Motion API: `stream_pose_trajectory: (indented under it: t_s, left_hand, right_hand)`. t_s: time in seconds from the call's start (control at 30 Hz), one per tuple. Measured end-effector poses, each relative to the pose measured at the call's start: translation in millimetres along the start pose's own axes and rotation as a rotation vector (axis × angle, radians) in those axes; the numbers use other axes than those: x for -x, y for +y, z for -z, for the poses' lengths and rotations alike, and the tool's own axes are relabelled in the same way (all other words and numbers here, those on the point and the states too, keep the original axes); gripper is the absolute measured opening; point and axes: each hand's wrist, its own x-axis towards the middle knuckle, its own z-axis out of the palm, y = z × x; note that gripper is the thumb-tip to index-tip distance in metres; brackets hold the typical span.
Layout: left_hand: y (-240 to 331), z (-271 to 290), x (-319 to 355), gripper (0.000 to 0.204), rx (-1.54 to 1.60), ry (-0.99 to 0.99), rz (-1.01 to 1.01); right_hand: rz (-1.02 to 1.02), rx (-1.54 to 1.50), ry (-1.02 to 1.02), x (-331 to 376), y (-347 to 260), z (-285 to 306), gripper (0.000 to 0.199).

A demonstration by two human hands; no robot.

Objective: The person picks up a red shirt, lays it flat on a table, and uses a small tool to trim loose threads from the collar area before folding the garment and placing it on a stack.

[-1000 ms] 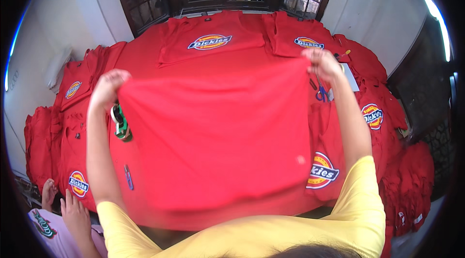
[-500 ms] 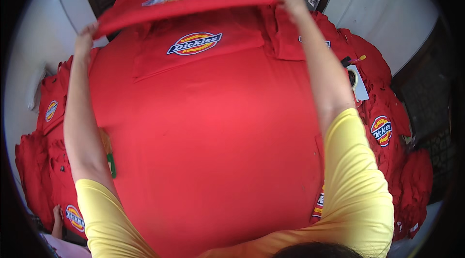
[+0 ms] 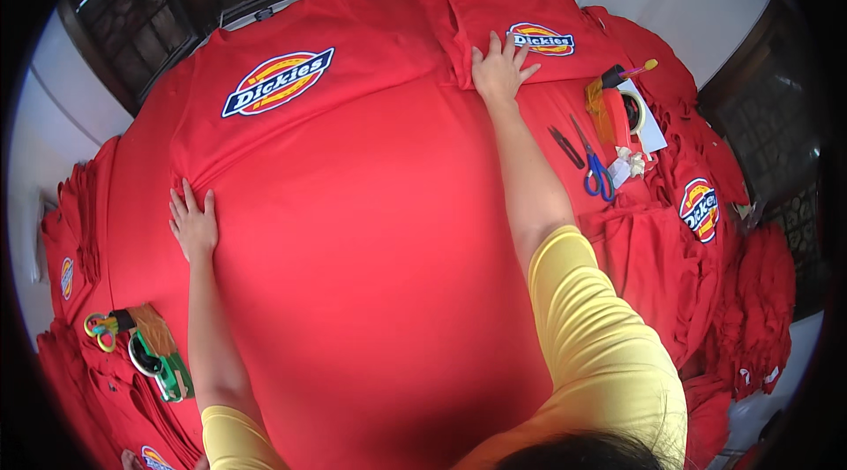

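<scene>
A red shirt (image 3: 371, 46) with a colourful oval emblem lies spread at the far left of a wide red cloth surface (image 3: 371, 276). My left hand (image 3: 194, 225) rests flat with fingers spread, just below the shirt's near left corner. At the far right, my right hand (image 3: 501, 73) is open, its spread fingers lying on a folded red shirt (image 3: 565, 64) beside that shirt's emblem. Neither hand grips anything.
On the right lie blue-handled scissors (image 3: 598, 177), dark thread snips (image 3: 566, 146) and a tape roll (image 3: 632, 113). Yellow-handled scissors (image 3: 104, 329) and a green tape dispenser (image 3: 173, 377) are at left. Piled red garments (image 3: 759, 311) line the sides. Another person's hand (image 3: 131, 459) shows at lower left.
Both hands held the shirt's edge raised at the far side; now it lies flat and they have let go. My left hand came nearer; my right hand moved nearer and slightly left.
</scene>
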Motion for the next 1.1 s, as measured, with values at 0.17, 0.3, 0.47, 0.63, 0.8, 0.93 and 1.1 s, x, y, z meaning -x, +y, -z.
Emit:
stream_pose_trajectory:
  t_s: [0.17,0.3,0.47,0.63,0.8,0.93,1.1]
  left_hand:
    - [-13.1,-2.0,-3.1,0.069,-0.04,0.017,0.009]
    - [-18.5,-8.6,-6.8,0.071,-0.008,0.026,-0.019]
    - [-31.0,-14.9,-11.8,0.071,0.022,0.106,-0.052]
    - [-29.5,-14.0,-23.2,0.072,0.465,0.215,0.063]
    - [-8.2,-12.1,-45.6,0.069,0.239,0.157,0.09]
    - [-17.6,-25.7,-85.9,0.072,0.248,0.155,-0.112]
    - [39.8,-8.0,-61.3,0.068,0.287,0.093,-0.31]
  right_hand:
    - [0.223,0.103,-0.358,-5.8,-39.9,-1.4,0.061]
    - [0.151,0.061,-0.446,-21.2,-22.7,-25.9,0.056]
    - [0.095,0.034,-0.439,-51.6,28.3,-27.8,0.055]
    - [0.118,0.225,-0.336,-47.2,-29.5,-6.2,0.058]
    - [0.233,-0.226,-0.385,-4.2,-106.7,-23.3,0.049]
    - [0.369,-0.188,-0.348,-26.7,-95.5,-61.4,0.042]
    - [0.133,0.06,-0.357,-30.0,-42.1,-41.3,0.036]
